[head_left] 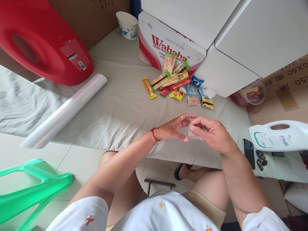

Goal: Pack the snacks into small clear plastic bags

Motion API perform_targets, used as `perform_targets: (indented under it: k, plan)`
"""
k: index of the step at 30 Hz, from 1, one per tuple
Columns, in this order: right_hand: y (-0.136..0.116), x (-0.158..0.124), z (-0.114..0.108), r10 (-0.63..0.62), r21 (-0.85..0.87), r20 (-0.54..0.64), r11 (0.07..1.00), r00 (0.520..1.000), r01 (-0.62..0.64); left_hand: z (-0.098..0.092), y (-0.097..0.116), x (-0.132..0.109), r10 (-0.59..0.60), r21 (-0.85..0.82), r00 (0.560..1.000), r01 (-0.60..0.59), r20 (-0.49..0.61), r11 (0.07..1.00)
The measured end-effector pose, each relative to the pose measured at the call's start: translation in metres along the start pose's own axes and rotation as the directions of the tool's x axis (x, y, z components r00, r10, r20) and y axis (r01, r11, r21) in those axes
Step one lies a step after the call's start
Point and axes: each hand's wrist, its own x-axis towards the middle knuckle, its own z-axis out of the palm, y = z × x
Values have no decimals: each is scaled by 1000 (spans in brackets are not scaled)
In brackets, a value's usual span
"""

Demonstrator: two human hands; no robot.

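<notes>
My right hand (214, 133) pinches a small piece of clear plastic (190, 131), perhaps a bag; most of it is hidden behind the fingers. Just beside it, my left hand (172, 129) has its thumb and fingers apart, with the fingertips close to the plastic. Beyond both hands lies a pile of wrapped snacks: long bars with green ends (160, 81), an orange-yellow bar (149, 87), a red packet (180, 84) and a yellow packet (176, 95). Small blue (197, 81), pink (192, 100) and yellow-black packets (207, 103) sit at its right.
A Wahaha carton (149, 51) and white boxes (231, 75) stand behind the snacks. Left are a red jug (55, 48), a plastic film roll (67, 110), a paper cup (127, 27) and a green stool (40, 189). Right are a tub (258, 93), white jug (264, 136), phone (249, 153) and keys (261, 159).
</notes>
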Motion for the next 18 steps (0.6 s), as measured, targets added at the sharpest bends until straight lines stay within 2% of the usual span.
perform_targets:
  k: [5,9,13,18]
  plan:
    - [2,15,-3,71,89,-21,994,997,-69,1,3,0,-86,-36,993,83,-76,996]
    - [4,18,-9,90,43,-100,995,991,-86,-4,4,-2,-109,37,985,115,-134,993]
    - [7,11,-25,127,-55,-69,990,990,-131,-13,3,-2,26,114,972,1,-234,993]
    - [23,2,-48,217,-207,85,958,972,-196,-22,3,1,221,313,930,-125,-294,941]
